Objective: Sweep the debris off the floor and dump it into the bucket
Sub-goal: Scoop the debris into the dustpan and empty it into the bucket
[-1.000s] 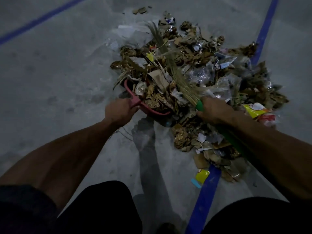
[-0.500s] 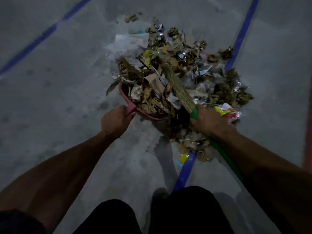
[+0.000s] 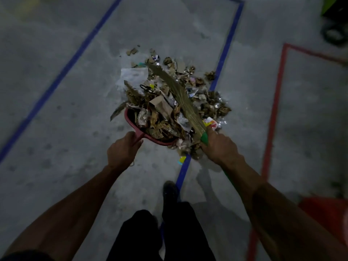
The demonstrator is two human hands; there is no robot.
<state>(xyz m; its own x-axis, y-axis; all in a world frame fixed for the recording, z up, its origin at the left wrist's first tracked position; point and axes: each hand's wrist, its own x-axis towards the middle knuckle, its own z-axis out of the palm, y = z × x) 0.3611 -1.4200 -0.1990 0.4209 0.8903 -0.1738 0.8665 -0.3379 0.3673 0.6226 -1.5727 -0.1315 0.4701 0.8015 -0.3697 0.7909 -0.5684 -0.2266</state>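
Low light, some blur. Grey floor [image 3: 56, 147] with blue tape lines [image 3: 62, 72] running diagonally at left and down the centre; red tape outline [image 3: 273, 113] at right.

Debris [image 3: 203, 102]: pile at frame centre, dry leaves, card scraps, clear plastic, wrappers. It straddles the central blue line. White plastic sheet [image 3: 134, 75] on the pile's upper-left edge. Yellow-red wrapper [image 3: 211, 123] on its lower-right edge, just above the right hand.

Dustpan [image 3: 131, 121]: red, lower left of the pile, mouth facing the pile, heaped with leaves and foil. Left hand [image 3: 122, 151] grips its handle, fingers curled round it.

Broom [image 3: 177, 91]: straw bristles lie diagonally across the top of the pile, tip toward upper centre, resting on debris just right of the dustpan. Green handle [image 3: 204, 137] starts at the bristle base. Right hand [image 3: 219, 147] wraps the handle there; the rest of the handle runs under the forearm and is mostly hidden.

Small yellow scrap [image 3: 182, 159] on the blue line below the pile, apart from it.

Bucket [image 3: 327, 215]: orange-red shape at lower right edge, blurred, partly behind the right forearm; well apart from the pile. Contents cannot be told.

Dark trousers [image 3: 169, 232] and one shoe [image 3: 169, 189] at bottom centre. Dark object [image 3: 335, 25] in the upper right corner, unclear.
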